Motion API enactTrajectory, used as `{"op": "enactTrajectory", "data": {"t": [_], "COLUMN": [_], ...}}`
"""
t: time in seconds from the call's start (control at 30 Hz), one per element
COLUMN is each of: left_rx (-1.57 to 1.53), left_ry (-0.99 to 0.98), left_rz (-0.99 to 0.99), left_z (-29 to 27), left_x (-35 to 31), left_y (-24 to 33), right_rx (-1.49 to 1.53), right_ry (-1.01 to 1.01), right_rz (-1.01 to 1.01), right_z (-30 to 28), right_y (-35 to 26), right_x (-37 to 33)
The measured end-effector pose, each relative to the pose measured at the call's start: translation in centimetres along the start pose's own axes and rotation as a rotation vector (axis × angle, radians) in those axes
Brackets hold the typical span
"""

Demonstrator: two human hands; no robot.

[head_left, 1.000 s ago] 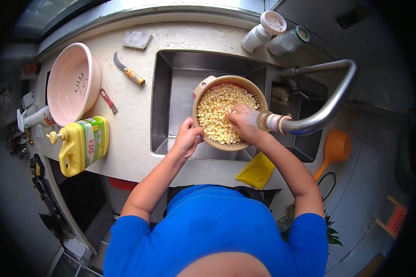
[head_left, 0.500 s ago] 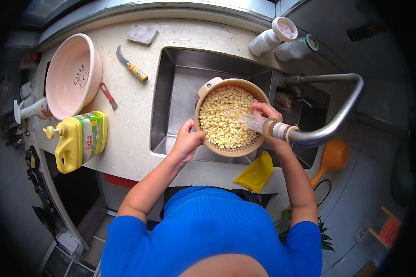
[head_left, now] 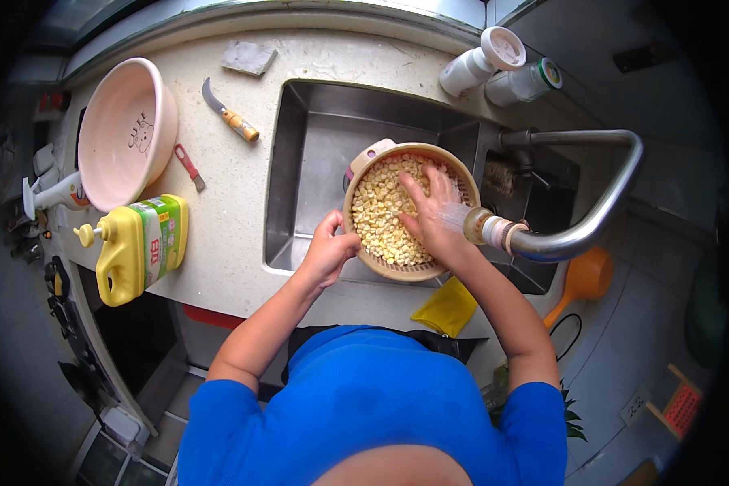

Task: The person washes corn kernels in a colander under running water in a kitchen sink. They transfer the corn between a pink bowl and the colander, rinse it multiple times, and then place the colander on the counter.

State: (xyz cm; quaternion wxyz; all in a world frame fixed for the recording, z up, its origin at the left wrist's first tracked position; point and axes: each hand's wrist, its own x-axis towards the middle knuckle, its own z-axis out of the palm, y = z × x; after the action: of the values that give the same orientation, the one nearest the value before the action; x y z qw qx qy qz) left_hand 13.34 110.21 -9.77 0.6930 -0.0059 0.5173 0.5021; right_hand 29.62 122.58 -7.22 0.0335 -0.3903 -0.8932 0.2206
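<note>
A round tan colander (head_left: 402, 274) full of pale yellow corn kernels (head_left: 379, 204) is over the steel sink. My left hand (head_left: 329, 253) grips its near left rim, thumb on the edge and fingers folded around the side. On the kernels lies my right hand (head_left: 437, 217), fingers spread and partly among them. Water from the faucet nozzle (head_left: 484, 227) runs over the back of that hand. Part of a pink handled rim (head_left: 373, 152) shows at the colander's far left; what it belongs to is mostly hidden underneath.
On the counter to the left are a pink basin (head_left: 109, 138), a yellow pump jug (head_left: 142, 251), a curved knife (head_left: 235, 121) and a red-handled brush (head_left: 190, 168). A yellow cloth (head_left: 445, 309) hangs at the sink's front edge. Two jars (head_left: 514, 85) stand behind the curved faucet pipe (head_left: 599, 215).
My right hand has moved left from the colander's right rim onto the kernels, fingers spreading. The colander has shifted slightly right and down; my left hand keeps its hold.
</note>
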Motion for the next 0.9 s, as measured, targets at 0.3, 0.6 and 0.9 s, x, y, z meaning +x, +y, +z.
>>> {"op": "enactTrajectory", "data": {"t": [0.3, 0.6, 0.9], "left_rx": [-0.043, 0.003, 0.067], "left_ry": [0.03, 0.04, 0.069], "left_rz": [-0.042, -0.006, 0.058], "left_z": [-0.5, -1.1, -2.4], "left_x": [0.4, 0.1, 0.8], "left_y": [-0.4, 0.0, -0.7], "right_rx": [0.06, 0.274, 0.174], "right_ry": [-0.33, 0.335, 0.131], "right_rz": [-0.322, 0.02, 0.311], "right_z": [0.0, -2.0, 1.1], "right_y": [1.2, 4.3, 8.3], "right_x": [-0.7, -1.7, -2.9]}}
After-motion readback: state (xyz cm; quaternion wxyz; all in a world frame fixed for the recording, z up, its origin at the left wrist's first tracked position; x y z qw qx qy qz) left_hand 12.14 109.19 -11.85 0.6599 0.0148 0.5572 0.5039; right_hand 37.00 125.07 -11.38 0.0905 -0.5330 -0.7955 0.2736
